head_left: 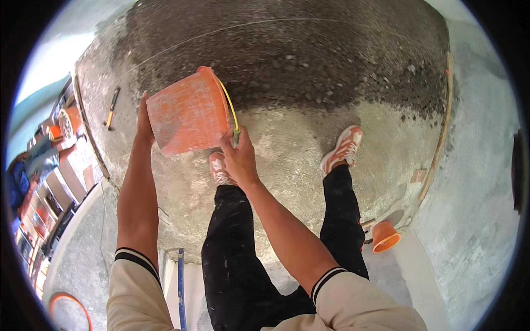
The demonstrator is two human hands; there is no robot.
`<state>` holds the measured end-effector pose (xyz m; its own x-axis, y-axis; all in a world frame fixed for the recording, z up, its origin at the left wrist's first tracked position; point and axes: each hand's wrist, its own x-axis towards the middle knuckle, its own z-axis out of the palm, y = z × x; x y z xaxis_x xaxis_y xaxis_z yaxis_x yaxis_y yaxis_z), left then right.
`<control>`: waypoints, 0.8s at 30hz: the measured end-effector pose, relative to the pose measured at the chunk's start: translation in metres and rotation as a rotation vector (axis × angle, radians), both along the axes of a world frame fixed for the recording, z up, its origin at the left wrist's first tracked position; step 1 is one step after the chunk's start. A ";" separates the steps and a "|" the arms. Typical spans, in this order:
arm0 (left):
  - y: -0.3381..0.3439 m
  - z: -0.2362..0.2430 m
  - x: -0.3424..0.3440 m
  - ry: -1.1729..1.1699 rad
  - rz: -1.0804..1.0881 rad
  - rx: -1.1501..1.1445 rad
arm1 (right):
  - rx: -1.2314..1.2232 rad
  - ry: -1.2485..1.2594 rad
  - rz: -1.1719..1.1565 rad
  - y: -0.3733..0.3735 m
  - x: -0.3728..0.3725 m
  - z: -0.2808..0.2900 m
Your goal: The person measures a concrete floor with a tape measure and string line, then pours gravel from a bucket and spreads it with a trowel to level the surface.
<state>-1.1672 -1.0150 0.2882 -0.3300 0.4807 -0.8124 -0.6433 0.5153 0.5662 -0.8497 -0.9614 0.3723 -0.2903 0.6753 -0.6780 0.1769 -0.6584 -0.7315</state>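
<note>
An orange, plaster-smeared bucket is held tilted on its side above the floor. My left hand grips the bucket's left end, fingers wrapped round its edge. My right hand is closed at the bucket's lower right, beside the green grip of its yellow handle; the bucket hides some fingertips. Dark, gritty wet material covers the upper floor beyond the bucket, while the nearer part is pale and rough. My sneakered feet stand on the pale part.
A hammer lies at the left. A small orange bucket sits at the right, near a wooden strip along the wall. A blue bar lies behind my legs. A person and more buckets are beyond the left edge.
</note>
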 end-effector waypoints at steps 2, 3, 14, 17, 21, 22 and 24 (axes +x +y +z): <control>-0.023 0.017 -0.025 0.186 0.020 -0.297 | -0.010 -0.043 -0.008 -0.017 -0.031 -0.023; -0.036 0.026 -0.035 0.276 0.029 -0.447 | -0.029 -0.008 -0.014 -0.022 -0.042 -0.032; -0.144 0.186 -0.109 0.504 0.019 -0.131 | -0.084 0.190 -0.118 -0.027 -0.145 -0.021; -0.150 0.229 -0.087 0.565 -0.012 -0.070 | -0.179 0.287 -0.038 -0.017 -0.132 0.003; -0.185 0.222 -0.077 0.521 0.142 -0.013 | -0.275 0.279 0.272 -0.008 -0.100 0.035; -0.203 0.217 -0.077 0.484 0.151 -0.032 | -0.279 0.236 0.336 -0.009 -0.095 0.055; -0.247 0.209 -0.072 0.412 0.166 -0.089 | -0.245 0.170 0.368 -0.022 -0.087 0.090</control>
